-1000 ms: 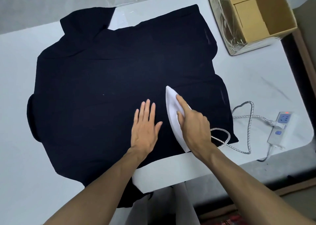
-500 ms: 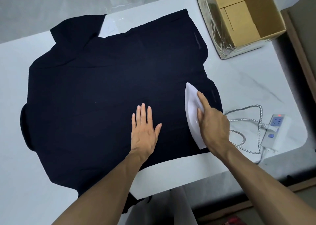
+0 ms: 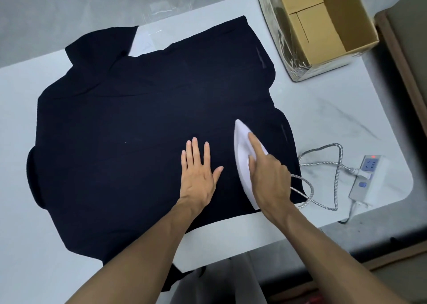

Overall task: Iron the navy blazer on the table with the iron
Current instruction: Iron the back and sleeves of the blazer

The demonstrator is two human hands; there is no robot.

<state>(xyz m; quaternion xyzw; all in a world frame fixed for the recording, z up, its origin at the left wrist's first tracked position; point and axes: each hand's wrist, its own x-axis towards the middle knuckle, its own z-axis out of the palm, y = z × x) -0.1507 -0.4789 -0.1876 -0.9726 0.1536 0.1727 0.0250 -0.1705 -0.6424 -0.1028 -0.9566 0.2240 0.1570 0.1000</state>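
The navy blazer (image 3: 138, 130) lies spread flat over most of the white table (image 3: 335, 109). A white iron (image 3: 242, 151) stands on the blazer's near right part, tip pointing away from me. My right hand (image 3: 268, 176) grips the iron from above, its index finger stretched along the top. My left hand (image 3: 198, 172) rests flat on the cloth just left of the iron, fingers straight and together. Part of the blazer hangs over the table's near edge.
A braided cord (image 3: 323, 165) loops from the iron to a white power strip (image 3: 367, 176) with a red light at the table's right edge. An open cardboard box (image 3: 318, 26) stands at the far right corner. A dark wooden frame (image 3: 404, 72) borders the right side.
The iron and my right hand slid right across the blazer's lower part, then came a little back toward my left hand. The left hand stays flat on the cloth.
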